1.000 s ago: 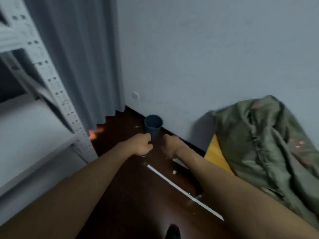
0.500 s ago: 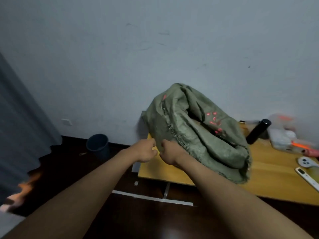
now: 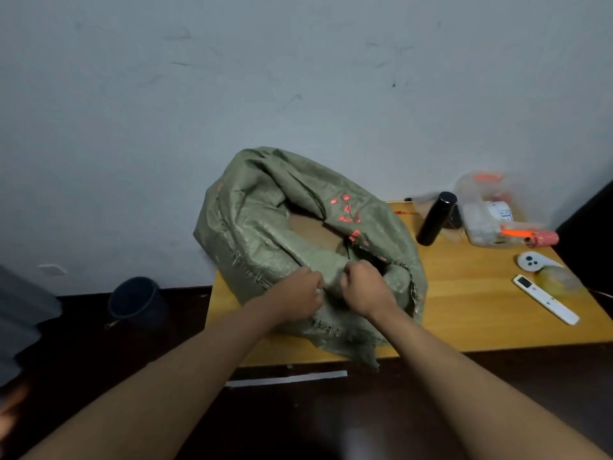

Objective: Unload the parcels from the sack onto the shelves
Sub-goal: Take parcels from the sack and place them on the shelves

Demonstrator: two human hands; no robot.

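A green woven sack (image 3: 265, 240) with red print lies on the left end of a wooden table (image 3: 481, 313), its mouth turned up toward me. Inside the opening shows a brown cardboard parcel (image 3: 315, 232). My left hand (image 3: 298, 295) and my right hand (image 3: 365, 285) sit side by side at the sack's near rim, each clenched on a fold of the fabric. The rest of the sack's contents are hidden. No shelves are in view.
On the table's right side stand a black bottle (image 3: 436, 217), a clear plastic bag of items (image 3: 487, 214), a small white round device (image 3: 530, 260) and a white remote (image 3: 545, 298). A dark bin (image 3: 136, 298) sits on the floor by the wall; white tape (image 3: 287, 378) marks the dark floor.
My view has swung right from the shelf and curtain to the table. Both hands have reached the sack and closed on its near rim, and the opening now shows the parcel.
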